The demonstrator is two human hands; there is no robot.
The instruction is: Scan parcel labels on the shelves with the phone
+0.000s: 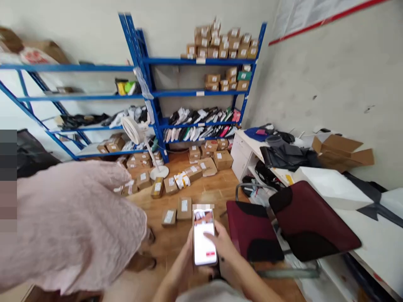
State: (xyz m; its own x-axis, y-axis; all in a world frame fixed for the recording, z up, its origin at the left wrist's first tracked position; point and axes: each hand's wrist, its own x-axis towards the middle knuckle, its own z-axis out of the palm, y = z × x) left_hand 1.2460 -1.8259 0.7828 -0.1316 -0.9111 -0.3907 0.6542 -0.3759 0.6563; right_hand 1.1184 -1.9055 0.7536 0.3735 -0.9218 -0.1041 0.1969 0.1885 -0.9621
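A lit smartphone is held upright before me at the bottom middle of the head view. My left hand grips it along its left edge and from below, mostly hidden behind it. My right hand closes on the right edge, with one digit reaching across the screen. The display has a picture at the top, a white area beneath and a small red button low on the right. Its text is too small to read.
Parcels lie on the wooden floor ahead. A white fan stands before blue shelves of boxes and bagged goods. Close on the left is a person in pink. A dark red chair and a cluttered desk are on the right.
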